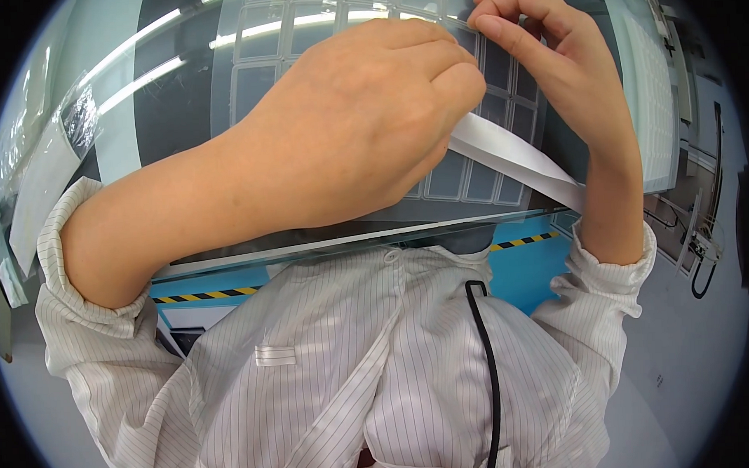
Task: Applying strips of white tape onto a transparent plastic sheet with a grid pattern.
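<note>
My left hand point(378, 110) is closed, knuckles up, over a clear plastic tray point(256, 42) with rows of rectangular compartments. A white paper-like strip point(520, 159) comes out from under this hand and runs toward my right forearm. The left fingers appear curled on the strip, though their tips are hidden beneath the hand. At the far right of the tray, my right hand point(558, 58) has thumb and forefinger pinched together, close to the left knuckles. Whatever lies between those fingertips is too small to make out.
The tray rests on a glass-topped table point(374, 232) that reflects ceiling lights. Clear plastic bags point(29, 139) lie at the left. A whitish gridded sheet or tray point(655, 117) stands at the right edge. Yellow-black striped tape point(207, 295) marks a blue surface below the glass.
</note>
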`<move>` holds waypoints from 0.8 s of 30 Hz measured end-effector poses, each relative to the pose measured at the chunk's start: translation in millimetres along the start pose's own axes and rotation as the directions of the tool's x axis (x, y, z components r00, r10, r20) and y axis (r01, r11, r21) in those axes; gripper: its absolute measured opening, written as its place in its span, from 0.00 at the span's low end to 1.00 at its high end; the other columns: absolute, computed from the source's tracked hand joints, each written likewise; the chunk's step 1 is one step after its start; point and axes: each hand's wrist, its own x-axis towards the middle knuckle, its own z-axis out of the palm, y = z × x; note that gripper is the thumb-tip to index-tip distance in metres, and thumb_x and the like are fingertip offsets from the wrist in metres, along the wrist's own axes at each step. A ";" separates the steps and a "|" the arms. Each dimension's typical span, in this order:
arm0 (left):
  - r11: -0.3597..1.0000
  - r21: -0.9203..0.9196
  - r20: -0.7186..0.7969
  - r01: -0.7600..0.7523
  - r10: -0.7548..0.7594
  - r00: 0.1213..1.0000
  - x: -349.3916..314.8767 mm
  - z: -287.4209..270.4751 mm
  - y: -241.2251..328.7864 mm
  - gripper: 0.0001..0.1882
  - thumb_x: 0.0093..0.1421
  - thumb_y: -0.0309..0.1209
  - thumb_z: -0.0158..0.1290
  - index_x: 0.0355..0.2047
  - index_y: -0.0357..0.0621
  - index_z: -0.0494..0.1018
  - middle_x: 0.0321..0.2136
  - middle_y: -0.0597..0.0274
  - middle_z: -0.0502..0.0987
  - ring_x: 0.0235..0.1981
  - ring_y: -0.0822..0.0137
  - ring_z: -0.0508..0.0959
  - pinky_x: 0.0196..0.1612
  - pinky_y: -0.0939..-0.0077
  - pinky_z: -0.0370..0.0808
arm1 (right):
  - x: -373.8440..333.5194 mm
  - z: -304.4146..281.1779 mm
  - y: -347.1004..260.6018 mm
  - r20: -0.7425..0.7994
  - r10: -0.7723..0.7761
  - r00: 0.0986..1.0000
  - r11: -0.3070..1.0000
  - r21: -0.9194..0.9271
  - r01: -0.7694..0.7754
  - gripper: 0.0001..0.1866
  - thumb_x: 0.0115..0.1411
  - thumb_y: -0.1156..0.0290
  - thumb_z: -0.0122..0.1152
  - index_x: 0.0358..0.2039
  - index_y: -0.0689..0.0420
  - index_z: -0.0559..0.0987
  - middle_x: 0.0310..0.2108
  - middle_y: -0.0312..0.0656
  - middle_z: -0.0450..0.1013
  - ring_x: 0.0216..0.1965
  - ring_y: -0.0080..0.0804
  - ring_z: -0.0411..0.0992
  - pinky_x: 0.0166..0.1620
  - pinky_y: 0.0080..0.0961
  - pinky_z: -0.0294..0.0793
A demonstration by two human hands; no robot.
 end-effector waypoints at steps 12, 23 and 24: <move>1.000 -0.001 0.021 0.010 -0.010 1.000 -1.1 0.3 0.3 0.10 0.46 0.24 0.60 0.28 0.37 0.70 0.30 0.50 0.76 0.37 0.52 0.78 0.44 0.62 0.76 | 1.7 1.7 -2.7 0.027 0.031 0.999 0.999 0.016 -0.031 0.05 0.65 0.76 0.63 0.35 0.63 0.77 0.37 0.36 0.68 0.36 0.21 0.65 0.41 0.18 0.66; 0.998 0.052 -0.007 -0.025 0.025 1.000 -1.5 3.6 0.3 0.10 0.47 0.24 0.60 0.28 0.37 0.71 0.30 0.51 0.77 0.38 0.53 0.79 0.46 0.63 0.77 | -4.4 15.7 2.7 -0.091 -0.113 0.989 0.972 -0.218 0.091 0.04 0.63 0.79 0.64 0.35 0.62 0.76 0.37 0.38 0.68 0.32 0.23 0.65 0.34 0.18 0.65; 1.000 0.019 0.009 0.011 -0.011 1.000 -0.8 6.0 0.4 0.10 0.47 0.24 0.60 0.28 0.37 0.71 0.30 0.51 0.77 0.38 0.53 0.79 0.46 0.63 0.77 | -4.4 16.1 5.4 -0.091 -0.143 0.986 0.973 -0.194 0.123 0.03 0.63 0.78 0.63 0.35 0.62 0.76 0.38 0.38 0.68 0.32 0.22 0.65 0.34 0.18 0.65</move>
